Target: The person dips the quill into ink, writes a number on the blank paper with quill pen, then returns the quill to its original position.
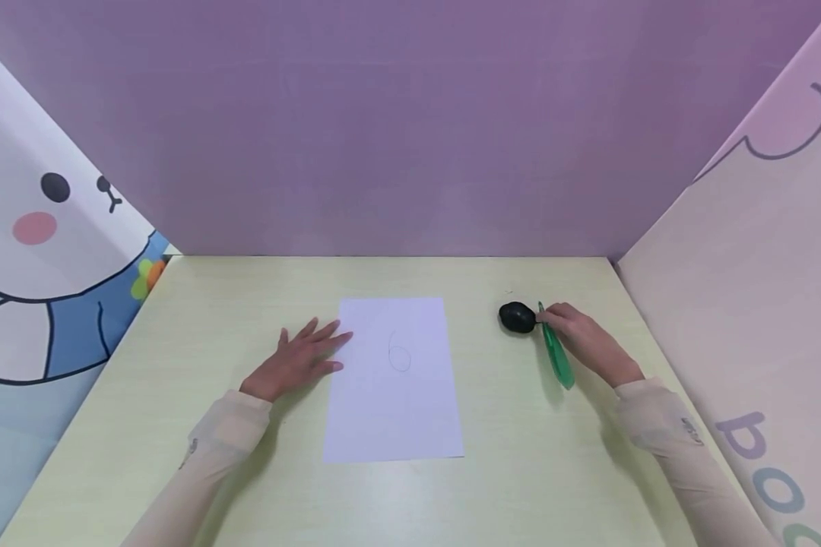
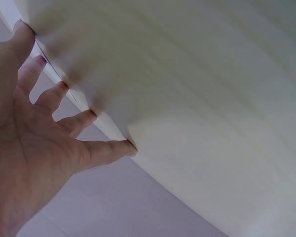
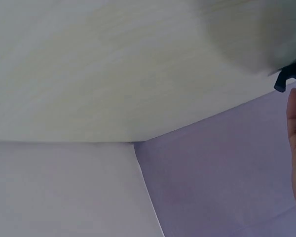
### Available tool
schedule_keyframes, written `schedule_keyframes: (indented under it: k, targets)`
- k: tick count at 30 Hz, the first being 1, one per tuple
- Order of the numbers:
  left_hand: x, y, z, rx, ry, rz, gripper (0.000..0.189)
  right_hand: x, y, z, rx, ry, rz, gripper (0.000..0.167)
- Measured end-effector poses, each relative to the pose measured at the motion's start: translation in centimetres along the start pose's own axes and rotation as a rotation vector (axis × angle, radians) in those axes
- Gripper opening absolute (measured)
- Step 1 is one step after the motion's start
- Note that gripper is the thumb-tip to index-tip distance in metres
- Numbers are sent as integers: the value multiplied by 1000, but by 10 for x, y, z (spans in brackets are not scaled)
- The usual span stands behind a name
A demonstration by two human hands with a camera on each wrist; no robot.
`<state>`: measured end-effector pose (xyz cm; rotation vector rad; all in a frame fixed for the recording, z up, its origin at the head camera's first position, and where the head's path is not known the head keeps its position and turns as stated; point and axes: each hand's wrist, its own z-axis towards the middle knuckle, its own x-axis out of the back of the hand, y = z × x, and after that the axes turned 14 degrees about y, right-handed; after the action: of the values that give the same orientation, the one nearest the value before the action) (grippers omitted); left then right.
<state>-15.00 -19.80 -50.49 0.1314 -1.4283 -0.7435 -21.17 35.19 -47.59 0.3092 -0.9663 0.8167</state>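
Observation:
A white sheet of paper (image 1: 393, 418) lies on the table, with a thin pencil-like "6" drawn on it. My left hand (image 1: 297, 361) rests beside its left edge, fingers spread, some fingertips on the paper. In the left wrist view the left hand (image 2: 39, 133) shows its palm, fingertips touching the surface. At the right, my right hand (image 1: 584, 339) pinches a slender green object (image 1: 558, 361) near its far end. A rounded glossy black object (image 1: 517, 317) lies just left of those fingertips. The right wrist view catches only a finger edge and a dark hooked piece (image 3: 281, 81), whose kind I cannot tell.
The pale wooden table (image 1: 246, 486) ends at a purple back panel (image 1: 397, 152). A side panel with a cartoon animal (image 1: 61, 304) stands at the left, and a pale panel with letters (image 1: 746, 304) at the right.

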Motion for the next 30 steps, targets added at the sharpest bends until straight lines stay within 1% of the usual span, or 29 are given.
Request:
schedule_keyframes:
  k: [4, 8, 16, 21, 30]
  targets:
    - [2, 1, -1, 3, 1, -9, 59, 2, 1, -3, 54, -27, -58, 48]
    - [3, 1, -2, 5, -3, -6, 60, 4, 1, -3, 94, -41, -85, 52]
    - [0, -2, -1, -3, 0, 6, 61, 0, 1, -10, 103, -70, -86, 56]
    - [-1, -2, -2, -8, 1, 13, 61, -2, -1, -14, 109, -63, -83, 54]
    - [0, -4, -3, -3, -4, 7, 61, -7, -2, -20, 155, -12, -78, 52]
